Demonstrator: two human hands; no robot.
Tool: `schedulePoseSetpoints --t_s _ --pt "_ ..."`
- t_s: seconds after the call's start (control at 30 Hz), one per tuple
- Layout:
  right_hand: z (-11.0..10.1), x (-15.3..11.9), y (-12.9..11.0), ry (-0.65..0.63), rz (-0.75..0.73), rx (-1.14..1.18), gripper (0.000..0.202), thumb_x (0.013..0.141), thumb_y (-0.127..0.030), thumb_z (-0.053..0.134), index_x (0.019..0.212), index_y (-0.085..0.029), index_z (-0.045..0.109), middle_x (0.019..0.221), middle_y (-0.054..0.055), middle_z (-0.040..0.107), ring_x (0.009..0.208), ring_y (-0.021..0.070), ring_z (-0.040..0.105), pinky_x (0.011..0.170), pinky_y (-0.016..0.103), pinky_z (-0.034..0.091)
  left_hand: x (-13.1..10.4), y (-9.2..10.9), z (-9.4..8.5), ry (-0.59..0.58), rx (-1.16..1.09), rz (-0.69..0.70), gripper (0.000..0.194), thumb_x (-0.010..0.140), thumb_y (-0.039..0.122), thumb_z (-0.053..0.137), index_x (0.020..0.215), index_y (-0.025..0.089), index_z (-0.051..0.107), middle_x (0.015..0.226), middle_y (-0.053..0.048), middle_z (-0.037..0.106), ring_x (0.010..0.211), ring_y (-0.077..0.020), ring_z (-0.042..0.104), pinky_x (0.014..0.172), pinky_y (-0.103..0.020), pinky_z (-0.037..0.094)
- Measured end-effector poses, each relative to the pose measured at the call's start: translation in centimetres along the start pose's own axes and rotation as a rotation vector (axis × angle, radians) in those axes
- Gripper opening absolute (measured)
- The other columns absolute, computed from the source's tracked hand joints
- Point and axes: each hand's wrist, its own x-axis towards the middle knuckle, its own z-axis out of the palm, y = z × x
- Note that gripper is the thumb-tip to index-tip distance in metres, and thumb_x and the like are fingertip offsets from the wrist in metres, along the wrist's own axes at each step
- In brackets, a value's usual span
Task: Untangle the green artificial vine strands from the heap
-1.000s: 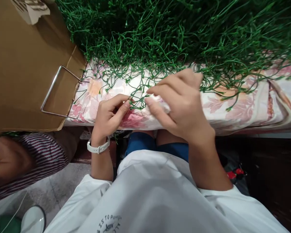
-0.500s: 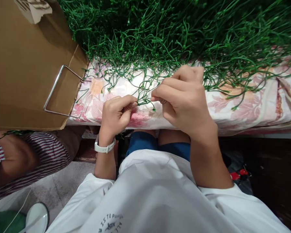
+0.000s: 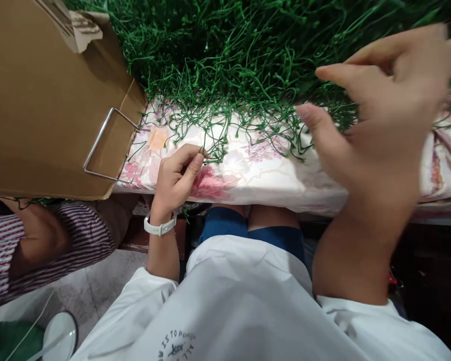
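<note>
My left hand (image 3: 179, 173), with a white band on the wrist, rests low over the floral cloth (image 3: 259, 175). Its thumb and forefinger are pinched on a thin green plastic stem (image 3: 206, 156), whose far end runs in among other stems. My right hand (image 3: 383, 110) is raised at the right, smeared by motion. Thumb and fingers stand apart there, and nothing shows between them. Behind both hands lies a big heap of green artificial stems (image 3: 225, 60) with small knobbed tips, its loose ends trailing onto the cloth.
A large cardboard box (image 3: 45, 110) stands at the left, its torn flap at the top. A bent metal wire frame (image 3: 97, 140) sticks out from the table against it. Another person's arm and striped clothing (image 3: 78, 230) are below the box. The cloth bunches up at the far right.
My right hand has swung away from the left, up and to the right, and its fingers have opened. The left hand stays almost in place, still pinching. The view has shifted slightly.
</note>
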Motion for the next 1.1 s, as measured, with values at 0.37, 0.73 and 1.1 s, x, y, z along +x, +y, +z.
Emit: schedulePoseSetpoints --t_s 0.37,0.73,1.1 --pt "5.0 -0.6 -6.4 -0.228 -0.271 0.218 0.032 0.106 -0.034 0.043 0.095 -0.019 0.069 0.088 0.008 0.067 0.087 0.024 0.054 0.081 0.041 0.039 0.0 0.1 0.1 0.001 0.008 0.053 0.018 0.1 0.034 0.063 0.104 0.02 0.074 0.072 0.001 0.064 0.055 -0.0074 0.047 0.053 -0.021 0.038" --pt "5.8 -0.6 -6.5 -0.317 -0.257 0.259 0.024 0.102 -0.026 0.048 0.085 -0.018 0.064 0.081 0.007 0.063 0.079 0.0225 0.05 0.074 0.037 0.037 -0.2 -0.2 0.5 0.053 0.044 0.078 0.02 0.099 0.04 0.065 0.1 0.021 0.071 0.074 0.001 0.064 0.057 -0.0089 0.049 0.056 -0.023 0.04" --pt "5.2 -1.8 -6.2 -0.01 -0.061 0.28 0.023 0.09 -0.012 0.053 0.073 -0.022 0.064 0.071 0.003 0.067 0.073 0.0209 0.055 0.072 0.038 0.042 0.5 1.6 0.9 -0.13 0.027 0.14 0.02 0.102 0.028 0.06 0.097 0.018 0.077 0.087 -0.005 0.076 0.077 -0.0135 0.07 0.068 -0.023 0.049"
